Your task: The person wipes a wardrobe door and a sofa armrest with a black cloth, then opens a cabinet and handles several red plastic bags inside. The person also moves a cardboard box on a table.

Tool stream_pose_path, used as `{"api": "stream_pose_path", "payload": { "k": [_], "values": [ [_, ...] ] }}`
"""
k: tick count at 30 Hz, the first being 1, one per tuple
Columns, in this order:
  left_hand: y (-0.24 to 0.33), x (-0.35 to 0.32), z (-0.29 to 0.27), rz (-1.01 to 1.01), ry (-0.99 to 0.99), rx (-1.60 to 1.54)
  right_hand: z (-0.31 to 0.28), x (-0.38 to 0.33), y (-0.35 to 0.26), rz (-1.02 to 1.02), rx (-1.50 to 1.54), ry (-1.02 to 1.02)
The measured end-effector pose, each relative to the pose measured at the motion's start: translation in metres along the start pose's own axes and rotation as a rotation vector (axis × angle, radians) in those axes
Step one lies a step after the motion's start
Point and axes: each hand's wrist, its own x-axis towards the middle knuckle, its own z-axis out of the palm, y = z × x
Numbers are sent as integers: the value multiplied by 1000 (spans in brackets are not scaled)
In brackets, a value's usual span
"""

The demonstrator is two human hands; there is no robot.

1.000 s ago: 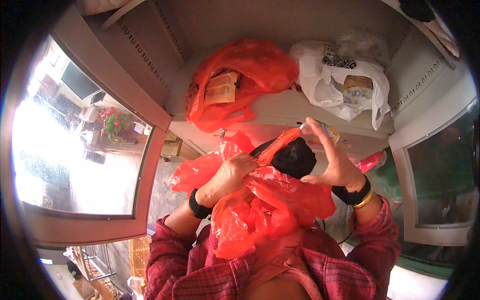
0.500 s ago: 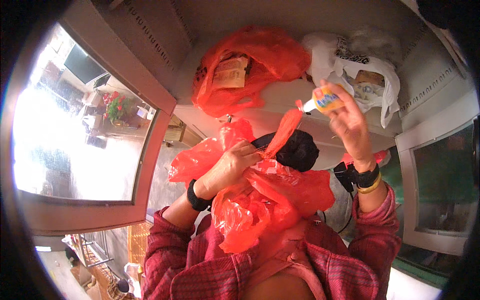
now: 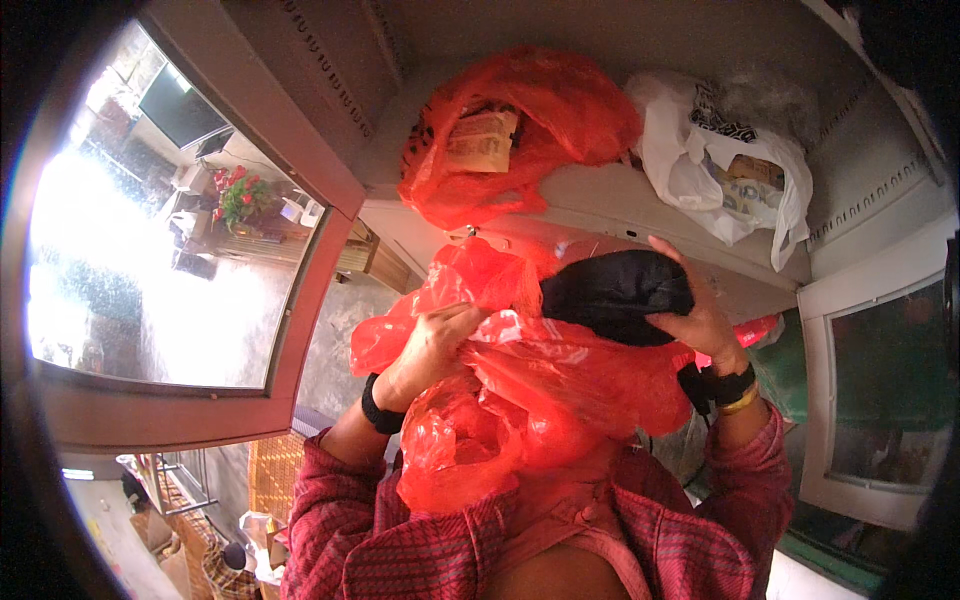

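Observation:
My left hand (image 3: 430, 350) is closed on the gathered edge of a thin red plastic bag (image 3: 565, 390), which hangs crumpled in front of my chest. In my right hand (image 3: 705, 325) is a soft, rounded black cloth item (image 3: 618, 290), held by its right end between thumb and fingers. Its left end sits against the red plastic at the bag's upper side; what kind of thing it is, I cannot tell. Dark bands circle both my wrists.
Ahead is a cabinet shelf (image 3: 580, 205) with a red bag (image 3: 560, 130) holding a tan packet (image 3: 482, 140), beside a white bag (image 3: 655, 150) with packets inside. Glazed doors stand open at left (image 3: 290, 350) and right (image 3: 815, 385).
My right hand has come down from beside the white bag and taken hold of the black cloth item. The yellow packet with a white end that it held is out of sight.

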Motion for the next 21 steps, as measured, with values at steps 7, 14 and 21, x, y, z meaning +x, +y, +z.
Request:
{"api": "stream_pose_path", "payload": {
  "k": [7, 14, 21],
  "values": [
    [-5, -8, -33, -224, 186, -91, -58, -23, 8, 272, 594, 616],
    [-48, 39, -61, -221, 141, 139, -66, 87, -41, 79, 993, 772],
    [-82, 75, -29, -195, 33, 386, 15, 220, -66, -465, -567, 605]
  ]
}}
